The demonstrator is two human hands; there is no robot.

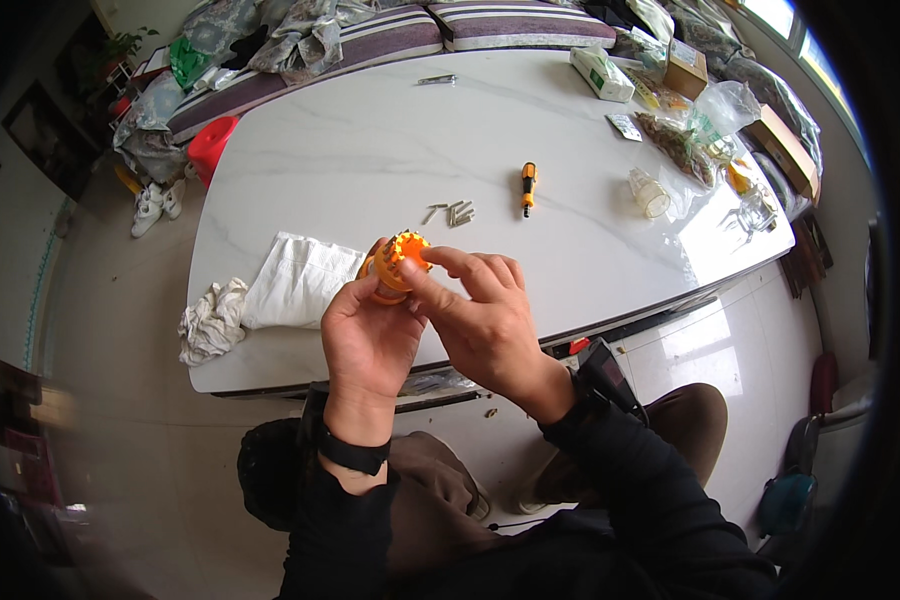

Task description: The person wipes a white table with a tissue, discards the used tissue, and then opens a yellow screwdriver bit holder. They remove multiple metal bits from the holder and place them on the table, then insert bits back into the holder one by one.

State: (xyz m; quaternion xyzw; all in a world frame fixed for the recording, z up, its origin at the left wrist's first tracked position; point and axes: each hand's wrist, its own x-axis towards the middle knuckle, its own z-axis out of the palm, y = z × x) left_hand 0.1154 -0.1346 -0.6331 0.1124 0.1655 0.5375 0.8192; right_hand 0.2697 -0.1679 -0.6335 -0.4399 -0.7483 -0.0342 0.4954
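My left hand (379, 337) is wrapped around a round orange bit holder (391, 281) above the table's near edge. Dark bits ring its toothed upper rim, and its middle is a hollow orange cup. At that rim, the thumb and forefinger of my right hand (480, 307) touch the holder; whether they pinch a bit is hidden. Beyond my hands lies a small pile of silvery screwdriver bits (461, 214). Farther right rests an orange and black screwdriver handle (529, 189), its socket end towards me.
A folded white paper towel (296, 281) and a crumpled cloth or paper (214, 321) lie left on the marble-patterned table (330, 165). Nail clippers (437, 79) lie at the far edge. Rightward are a tissue pack (601, 73), a glass (649, 193) and plastic bags (724, 112). A red stool (211, 146) stands beyond the left edge.
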